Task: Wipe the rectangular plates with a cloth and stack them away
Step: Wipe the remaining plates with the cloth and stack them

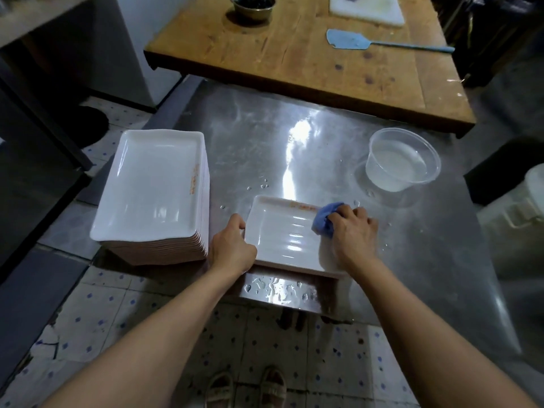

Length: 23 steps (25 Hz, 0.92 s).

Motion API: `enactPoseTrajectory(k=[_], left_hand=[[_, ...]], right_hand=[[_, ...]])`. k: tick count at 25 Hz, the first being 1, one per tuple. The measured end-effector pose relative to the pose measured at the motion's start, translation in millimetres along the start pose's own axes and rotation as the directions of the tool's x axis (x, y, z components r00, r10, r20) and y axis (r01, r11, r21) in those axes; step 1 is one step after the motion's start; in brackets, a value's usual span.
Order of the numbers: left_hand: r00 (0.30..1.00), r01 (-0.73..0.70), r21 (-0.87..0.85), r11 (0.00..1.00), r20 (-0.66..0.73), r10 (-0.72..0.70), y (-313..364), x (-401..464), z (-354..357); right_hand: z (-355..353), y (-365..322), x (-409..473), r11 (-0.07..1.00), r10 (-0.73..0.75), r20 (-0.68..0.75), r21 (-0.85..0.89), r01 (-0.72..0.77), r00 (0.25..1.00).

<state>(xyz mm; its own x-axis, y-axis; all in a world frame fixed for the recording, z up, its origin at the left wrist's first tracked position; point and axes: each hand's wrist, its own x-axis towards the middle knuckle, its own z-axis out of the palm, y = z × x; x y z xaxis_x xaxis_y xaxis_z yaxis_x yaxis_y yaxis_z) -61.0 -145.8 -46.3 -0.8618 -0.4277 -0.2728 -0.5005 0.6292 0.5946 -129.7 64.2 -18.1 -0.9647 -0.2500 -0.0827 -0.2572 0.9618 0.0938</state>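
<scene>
While you look down through the head camera, a steel tabletop (294,136) fills the middle of the view, wet with scattered drops and a bright glare streak. Behind it sits a raised wooden board (294,54) carrying a small metal bowl (252,5), a white cutting board (368,8) and a light blue spatula (382,42). A clear round tub of water (401,160) stands on the steel to the right. Below you is a tiled floor (103,313) with blue dots, and your sandalled feet (245,388) show at the bottom edge.

The bowl and the cutting board are cut off by the top of the frame, and the dark shapes at the left and right margins are too dim to make out. The orange print on the plates is too small to read.

Your rectangular plate (279,234) is white and glossy, lying flat at the near edge of the tabletop. Your left hand (232,245) grips its left rim, fingers curled over the edge. Your right hand (353,231) is bunched around a blue cloth (326,219), pressing it onto the plate's far right corner. Just to the left, a tall stack of plates (153,189) of the same kind stands on the tabletop's left corner.
</scene>
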Motion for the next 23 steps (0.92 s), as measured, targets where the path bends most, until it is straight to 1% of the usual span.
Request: enactPoseTrajectory(k=[5,8,9,11,13,14,16,19,21,23], left_hand=[[0.998,0.028,-0.029,0.999,-0.057,-0.030,1.4,-1.8,5.0],[0.998,0.030,-0.033,0.999,-0.047,-0.031,1.2,-3.1,4.8],[0.999,0.027,-0.036,0.999,-0.038,-0.028,0.6,-3.2,4.4],[1.000,0.014,-0.043,0.999,-0.017,-0.015,-0.1,-2.5,2.2],[1.000,0.006,-0.038,0.999,0.002,-0.006,-0.3,-1.4,0.0],[1.000,0.002,-0.031,1.000,0.009,-0.002,-0.4,-1.4,-1.2],[1.000,-0.008,-0.020,1.000,0.017,0.008,-0.5,-1.4,-1.7],[0.999,-0.018,0.030,0.999,0.027,0.017,0.5,-0.8,-1.0],[1.000,-0.010,0.048,0.999,0.028,0.009,1.7,-0.7,-0.2],[1.000,0.001,0.034,0.999,0.010,-0.002,2.0,-1.1,1.1]], right_hand=[[-16.3,6.9,-23.7,0.991,-0.129,0.120,-0.022,0.133,0.984],[-17.1,-0.2,-55.8,0.986,-0.164,0.146,0.009,0.164,0.976],[-16.7,-6.5,-61.6,0.987,-0.161,0.144,0.044,0.156,0.976],[-16.8,-27.1,-62.1,0.975,-0.171,0.150,0.167,0.146,0.974],[-13.6,-54.2,-53.2,0.944,-0.232,0.146,0.272,0.187,0.962],[-10.6,-67.8,-47.2,0.930,-0.265,0.133,0.296,0.217,0.955],[-4.0,-89.2,-33.9,0.922,-0.294,0.098,0.291,0.255,0.951],[2.9,-101.5,-13.7,0.941,-0.273,0.053,0.224,0.255,0.961],[5.6,-97.2,-6.0,0.949,-0.266,0.016,0.178,0.259,0.964],[7.0,-81.7,-7.5,0.964,-0.221,0.012,0.153,0.216,0.975]])
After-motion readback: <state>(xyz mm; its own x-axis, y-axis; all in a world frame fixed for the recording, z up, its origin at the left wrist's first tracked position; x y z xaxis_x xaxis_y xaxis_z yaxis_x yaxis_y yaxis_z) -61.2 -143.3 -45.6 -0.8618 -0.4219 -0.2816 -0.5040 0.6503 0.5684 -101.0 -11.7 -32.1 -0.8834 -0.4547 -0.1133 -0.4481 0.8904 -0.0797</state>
